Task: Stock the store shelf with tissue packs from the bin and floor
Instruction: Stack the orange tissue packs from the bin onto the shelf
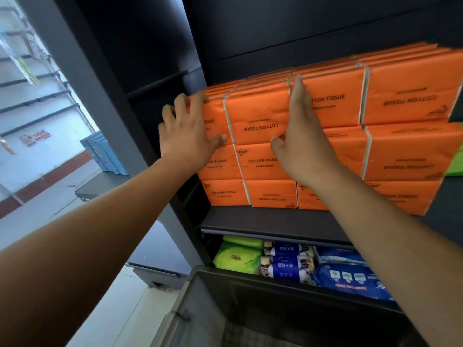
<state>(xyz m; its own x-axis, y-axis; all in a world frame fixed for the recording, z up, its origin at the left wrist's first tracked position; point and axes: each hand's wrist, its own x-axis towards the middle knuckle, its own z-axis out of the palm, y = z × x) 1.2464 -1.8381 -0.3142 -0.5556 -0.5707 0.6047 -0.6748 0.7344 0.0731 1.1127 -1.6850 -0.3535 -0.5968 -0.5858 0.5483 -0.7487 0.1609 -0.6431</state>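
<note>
- Dark grey shelving unit (140, 58), seen from close in front. Its middle shelf board (263, 219) lies just below both hands.
- Orange tissue packs (406, 156): stacked three rows high on that board and printed COTTON TISSUE, some of them upside down. The block runs from under the left hand, past the right hand, to the right edge of view.
- Left hand (185, 139): the fingers hook over the top edge of the end pack (216, 113) and the thumb lies against its front near the lower edge. The hand grips this pack, which sits in the top row at the left end of the stack.
- Right hand (303, 141): the fingers are straight and together, pointing up along the seam on the right side of the upside-down pack (258, 116). The thumb is spread towards that pack's lower corner. The hand lies flat against the pack fronts and grips nothing.
- Upside-down pack: top row, between the two hands, touching the end pack.
- Lower shelf, beneath both wrists: green packs (236, 256), blue-and-white packs (288, 265), then blue wipe packs (350, 276) under the right forearm.
- Grey bin (200, 309): lowest in view, below the right forearm; its inside is dark.
- Blue boxes (105, 154): well out to the left of the left hand, standing on a low grey ledge (100, 184).
- Pale floor (120, 309): beneath the left forearm.
</note>
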